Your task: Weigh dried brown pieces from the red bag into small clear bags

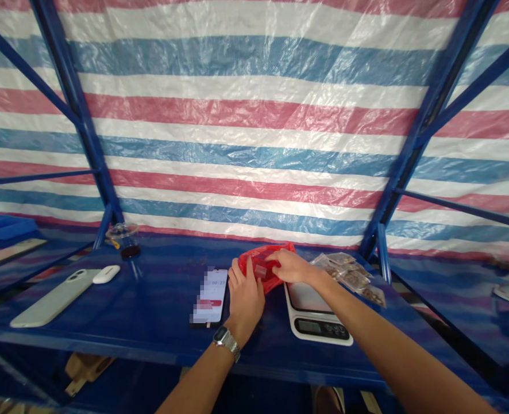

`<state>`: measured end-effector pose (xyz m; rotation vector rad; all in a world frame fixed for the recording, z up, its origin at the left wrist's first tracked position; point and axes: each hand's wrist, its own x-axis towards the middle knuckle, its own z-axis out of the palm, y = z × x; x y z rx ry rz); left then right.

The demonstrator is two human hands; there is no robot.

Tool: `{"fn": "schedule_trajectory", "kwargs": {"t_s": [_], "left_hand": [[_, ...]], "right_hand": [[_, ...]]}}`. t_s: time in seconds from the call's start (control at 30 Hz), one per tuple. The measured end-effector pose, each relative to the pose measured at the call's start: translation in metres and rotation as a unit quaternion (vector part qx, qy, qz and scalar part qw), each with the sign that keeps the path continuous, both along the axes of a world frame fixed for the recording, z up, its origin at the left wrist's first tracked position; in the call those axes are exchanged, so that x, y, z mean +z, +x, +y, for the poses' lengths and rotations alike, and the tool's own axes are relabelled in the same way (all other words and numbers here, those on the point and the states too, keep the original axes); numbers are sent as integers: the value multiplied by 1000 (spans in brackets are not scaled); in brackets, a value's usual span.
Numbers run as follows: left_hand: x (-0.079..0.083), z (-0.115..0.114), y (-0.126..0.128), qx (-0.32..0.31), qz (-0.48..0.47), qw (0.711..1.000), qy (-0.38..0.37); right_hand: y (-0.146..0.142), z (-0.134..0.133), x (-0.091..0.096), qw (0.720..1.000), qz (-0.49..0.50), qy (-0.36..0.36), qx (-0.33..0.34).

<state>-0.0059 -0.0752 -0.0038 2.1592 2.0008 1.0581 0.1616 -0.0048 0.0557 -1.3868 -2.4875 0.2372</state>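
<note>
backdrop: striped sheeting [246,109] hangs behind blue metal posts [403,135], closing off the far side of our blue table [159,322].
red bag [259,256]: mid-table, between a lit phone [211,299] and a scale [308,299], straight ahead of us — likely so both hands can meet on it; whether it rests or is slightly lifted, we cannot tell.
left hand [245,293]: our fingers and thumb close on the bag's left side, which seems to steady the thin film and spread its mouth.
right hand [295,267]: our fingertips dip in at the mouth from the other side, beside something pale inside; whether they pinch it, or only the film, we cannot tell.
lit phone: face up just beside our left wrist, digits towards us, probably for a quick glance.
scale: display and buttons face our edge, so we could read them; our right forearm crosses over its corner.
clear packets [353,279]: heaped beyond the scale on the right — seemingly out of our forearm's way; their contents are too small to name.
left end: pale phone [58,296] and white case [107,274] lie together, with a clear cup [129,251] farther back, well apart from our hands, perhaps against knocks.
</note>
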Motion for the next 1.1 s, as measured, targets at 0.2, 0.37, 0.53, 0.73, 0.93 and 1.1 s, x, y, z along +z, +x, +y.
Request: {"fn": "schedule_trajectory", "kwargs": {"t_s": [0.2, 0.37, 0.53, 0.73, 0.93, 1.1], "left_hand": [[-23, -2, -4, -54, -59, 997, 8], [-28, -4, -18, -77, -76, 994, 13], [-30, -11, -32, -105, -74, 992, 3], [-28, -12, -53, -122, -49, 991, -15], [-19, 0, -67, -104, -22, 994, 8], [3, -3, -54, -76, 0, 995, 68]], "right_hand": [[2, 4, -12, 996, 55, 70, -1], [6, 7, -8, 995, 65, 81, 0], [13, 8, -15, 997, 2, 71, -26], [9, 5, -17, 997, -41, 60, -16], [2, 9, -12, 999, -4, 40, 8], [-5, -1, 4, 992, 107, 12, 62]]}}
